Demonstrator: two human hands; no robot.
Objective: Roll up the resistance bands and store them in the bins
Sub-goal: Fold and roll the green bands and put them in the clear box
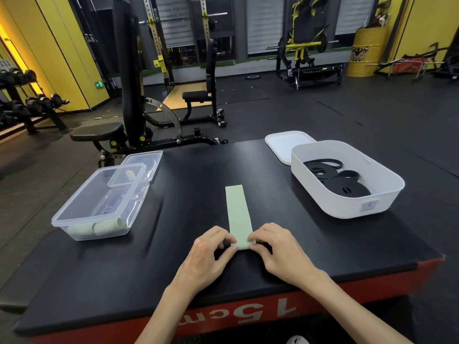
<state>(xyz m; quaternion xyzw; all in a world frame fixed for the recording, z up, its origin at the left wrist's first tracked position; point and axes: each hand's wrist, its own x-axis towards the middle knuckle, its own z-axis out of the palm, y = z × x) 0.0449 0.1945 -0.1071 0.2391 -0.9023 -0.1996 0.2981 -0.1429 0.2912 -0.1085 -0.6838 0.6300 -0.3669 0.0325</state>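
Observation:
A pale green flat resistance band [237,209] lies stretched away from me on the black platform top [188,194]. Its near end is folded over into a small roll. My left hand [211,252] and my right hand [278,249] pinch that rolled end from either side with the fingertips. A clear plastic bin [74,217] at the left holds two rolled pale green bands [99,228]. A white bin [382,197] at the right holds coiled black bands [340,180].
A clear lid [146,162] leans on the back of the clear bin. A white lid [283,145] lies behind the white bin. The platform's red front edge [248,316] is near me. Weight benches, racks and dumbbells stand on the gym floor beyond.

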